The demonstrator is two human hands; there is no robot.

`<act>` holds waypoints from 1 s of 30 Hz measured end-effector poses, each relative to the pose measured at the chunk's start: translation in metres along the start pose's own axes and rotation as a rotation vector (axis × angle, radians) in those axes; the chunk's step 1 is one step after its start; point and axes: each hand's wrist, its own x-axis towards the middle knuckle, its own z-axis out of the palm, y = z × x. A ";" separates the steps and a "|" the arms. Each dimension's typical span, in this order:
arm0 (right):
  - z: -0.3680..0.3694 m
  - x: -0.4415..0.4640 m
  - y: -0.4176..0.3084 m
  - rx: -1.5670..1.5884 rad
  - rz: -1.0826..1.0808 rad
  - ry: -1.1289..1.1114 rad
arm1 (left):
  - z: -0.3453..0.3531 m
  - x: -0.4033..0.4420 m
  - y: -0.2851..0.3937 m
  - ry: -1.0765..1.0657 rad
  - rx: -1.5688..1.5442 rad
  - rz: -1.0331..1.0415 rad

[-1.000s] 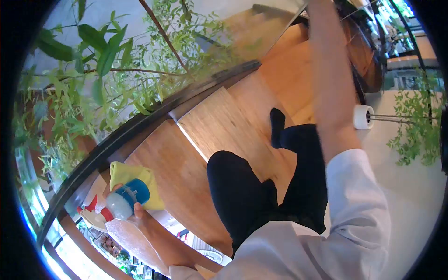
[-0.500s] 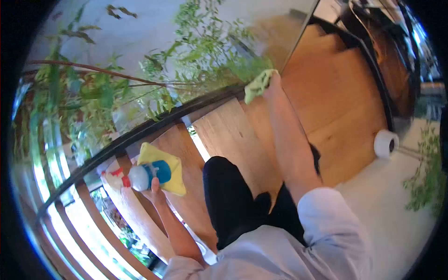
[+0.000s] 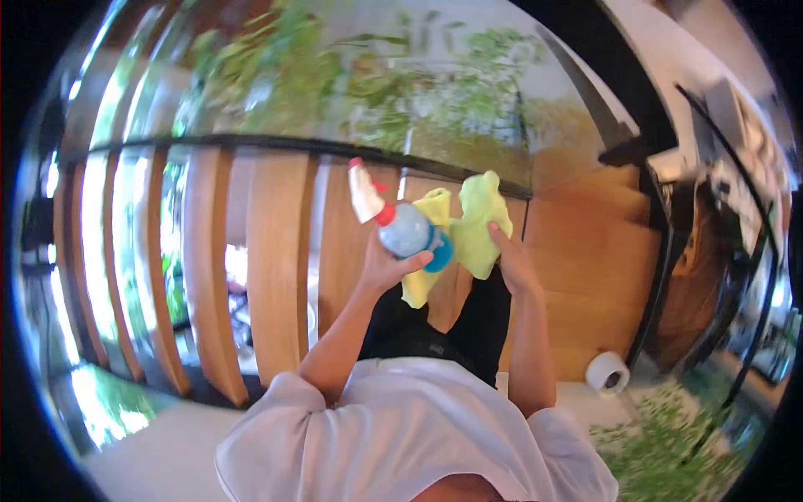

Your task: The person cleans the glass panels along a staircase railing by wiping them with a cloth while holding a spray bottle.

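A trigger spray bottle (image 3: 405, 231) slants across the middle of the view, its white-and-red head at upper left and its bright blue base at lower right; a red collar tops the rounded, pale translucent shoulder. Behind it a soft yellow cloth (image 3: 421, 289) hangs creased, showing above and below the blue end. Just beside, on the right, a lime-green cloth (image 3: 478, 236) is held up, loosely spread, its edges wavy and uneven.

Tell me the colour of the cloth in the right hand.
The cloth is light yellow-green, seen best in the head view.
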 end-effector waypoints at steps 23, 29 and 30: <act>0.291 -0.081 -0.178 -0.495 0.007 -0.785 | -0.079 -0.085 0.276 0.549 0.725 0.004; 0.380 -0.106 -0.188 -0.310 -0.094 -0.735 | -0.158 -0.146 0.361 0.445 0.496 0.081; 0.394 -0.113 -0.199 -0.316 -0.090 -0.749 | -0.165 -0.153 0.369 0.432 0.397 0.167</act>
